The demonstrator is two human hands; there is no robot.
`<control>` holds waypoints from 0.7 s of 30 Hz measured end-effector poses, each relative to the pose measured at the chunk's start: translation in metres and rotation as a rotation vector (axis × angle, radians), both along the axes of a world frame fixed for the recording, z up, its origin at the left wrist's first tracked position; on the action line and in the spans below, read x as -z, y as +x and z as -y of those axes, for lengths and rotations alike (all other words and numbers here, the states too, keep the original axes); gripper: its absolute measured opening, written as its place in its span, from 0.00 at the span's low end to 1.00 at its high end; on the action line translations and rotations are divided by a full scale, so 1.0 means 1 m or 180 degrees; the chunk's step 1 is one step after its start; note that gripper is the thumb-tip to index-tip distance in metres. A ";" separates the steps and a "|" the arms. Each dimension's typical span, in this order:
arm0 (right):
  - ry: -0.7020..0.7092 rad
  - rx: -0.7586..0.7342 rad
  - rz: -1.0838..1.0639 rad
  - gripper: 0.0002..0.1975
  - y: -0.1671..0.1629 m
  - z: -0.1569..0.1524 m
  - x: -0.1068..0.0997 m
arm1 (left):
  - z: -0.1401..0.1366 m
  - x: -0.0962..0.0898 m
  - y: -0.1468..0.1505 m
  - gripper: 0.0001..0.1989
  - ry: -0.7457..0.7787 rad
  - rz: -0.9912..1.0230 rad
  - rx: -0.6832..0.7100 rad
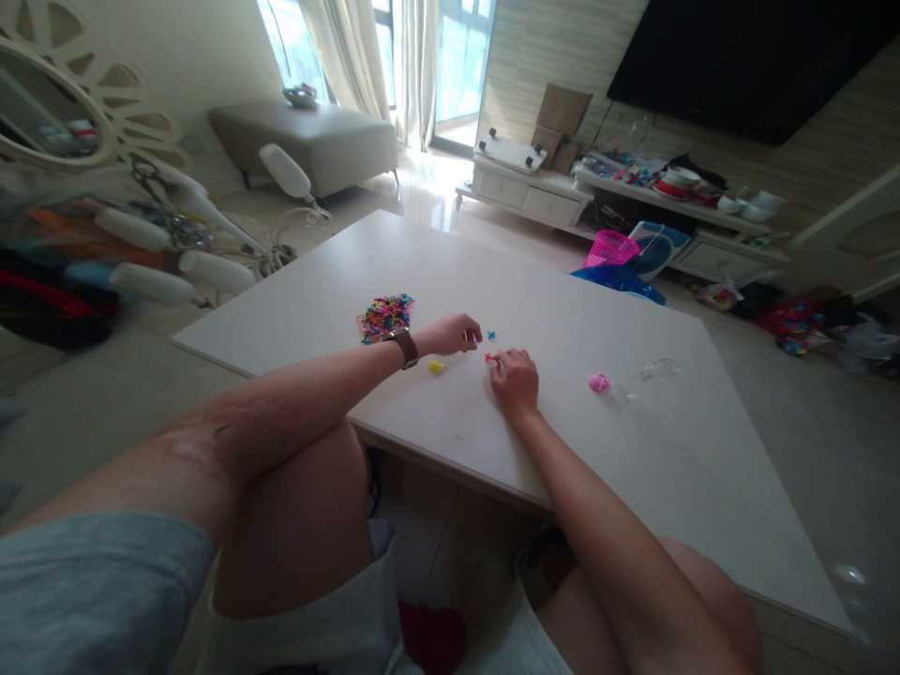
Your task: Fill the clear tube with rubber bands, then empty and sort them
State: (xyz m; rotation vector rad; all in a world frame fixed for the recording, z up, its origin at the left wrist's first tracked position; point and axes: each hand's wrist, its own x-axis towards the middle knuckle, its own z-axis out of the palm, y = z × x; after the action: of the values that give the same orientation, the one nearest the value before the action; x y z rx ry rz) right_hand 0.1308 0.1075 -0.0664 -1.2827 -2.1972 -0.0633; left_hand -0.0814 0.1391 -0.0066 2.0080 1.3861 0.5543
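Observation:
My left hand (456, 333), with a brown watch on its wrist, is over the white table (436, 253). Its fingers are curled together around something too small to make out, with a pale purple speck at the tips. To its right, my right hand (517, 380) rests on the tabletop, thumb and fingers pinching a small red piece (490, 358). Just beyond the hands lies a small blue piece (491, 335). A yellow cluster (437, 367) sits below my left wrist. Behind the left forearm is a pile of small multicoloured pieces (385, 315).
Right of my hands lie a pink rounded piece (598, 382), a clear plastic piece (622, 393) and a clear container (659, 369). Beyond the table are a pink basket (611, 248), a low cabinet (548, 205) and a bench (309, 141). A white lamp fixture (217, 272) is at left.

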 end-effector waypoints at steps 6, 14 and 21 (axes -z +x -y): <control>-0.0159 -0.0190 0.0075 0.10 -0.001 0.000 -0.001 | 0.005 -0.006 0.002 0.16 -0.0116 0.0109 0.0008; -0.0362 -0.0217 0.0135 0.09 -0.001 0.000 -0.001 | 0.004 -0.002 0.001 0.11 -0.0102 0.0109 -0.0017; -0.0319 -0.0265 0.0112 0.10 -0.001 0.000 -0.002 | 0.002 0.000 0.000 0.07 -0.0103 0.0072 0.0060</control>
State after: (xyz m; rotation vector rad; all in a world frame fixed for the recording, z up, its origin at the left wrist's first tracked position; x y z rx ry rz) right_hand 0.1293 0.1074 -0.0644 -1.2507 -2.3070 0.0580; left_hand -0.0814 0.1373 -0.0068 1.9812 1.3531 0.5412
